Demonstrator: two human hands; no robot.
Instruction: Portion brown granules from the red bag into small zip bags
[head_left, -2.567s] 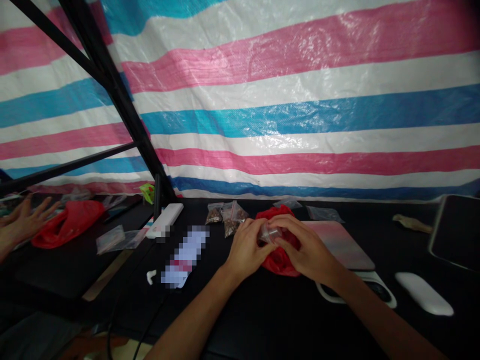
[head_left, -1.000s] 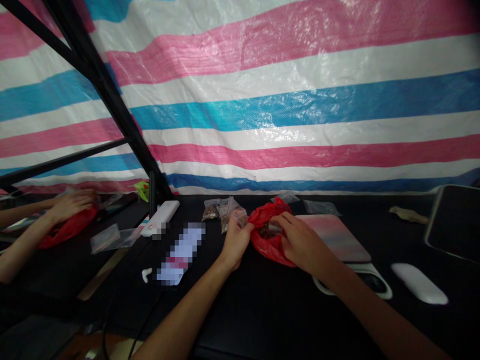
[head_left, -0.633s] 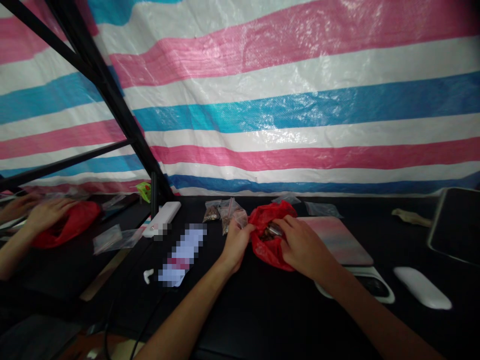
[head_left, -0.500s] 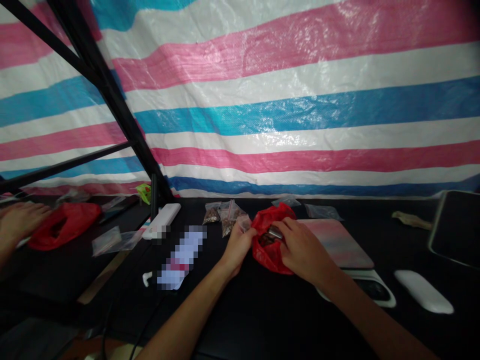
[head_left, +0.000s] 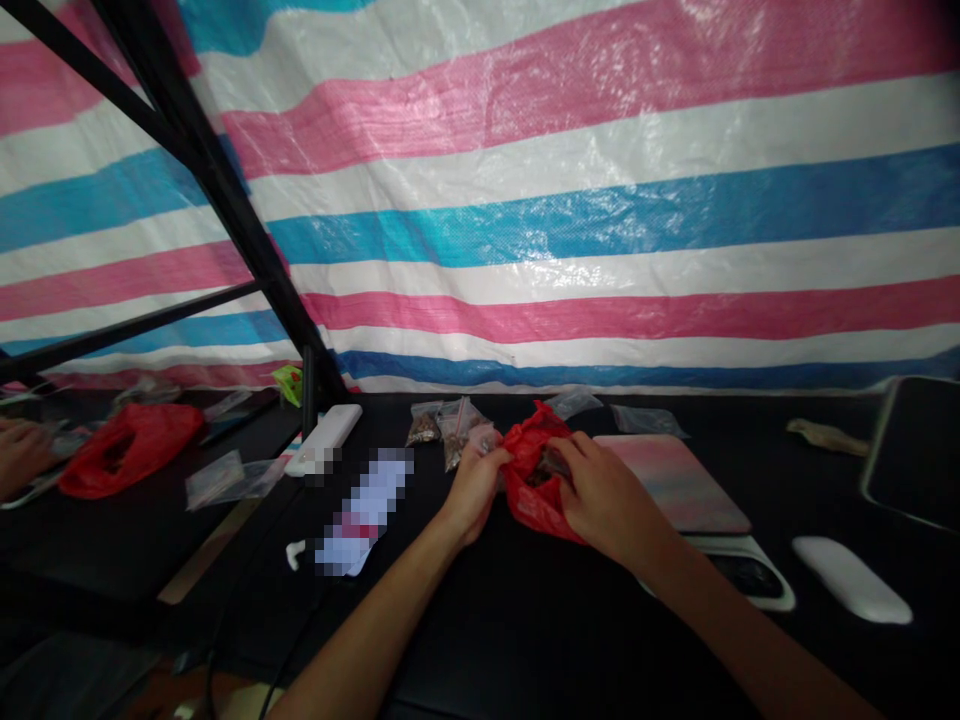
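Observation:
A red plastic bag (head_left: 536, 510) stands on the black table with its mouth open, and brown bits show dimly inside. My right hand (head_left: 611, 490) reaches over its right rim. Its fingers are closed on a small metal scoop (head_left: 553, 463), partly hidden and blurred in the bag's mouth. My left hand (head_left: 474, 492) is at the bag's left side, fingers pinched on a small clear zip bag (head_left: 486, 438) held beside the red rim. Just behind it, filled zip bags (head_left: 425, 424) of brown bits lie on the table.
Right of the red bag, a pink-grey flat pad (head_left: 675, 480) lies partly over a white scale (head_left: 780, 590). Beyond are a white mouse-like case (head_left: 851, 580) and a dark tablet (head_left: 915, 450). At left are a phone (head_left: 364, 515), a white power bank (head_left: 326, 440) and another person's hand (head_left: 22, 455).
My right hand's metal scoop has dipped and turned within the red bag's mouth. My left hand stays nearly in place. The other person's hand at far left has moved away from their red bag.

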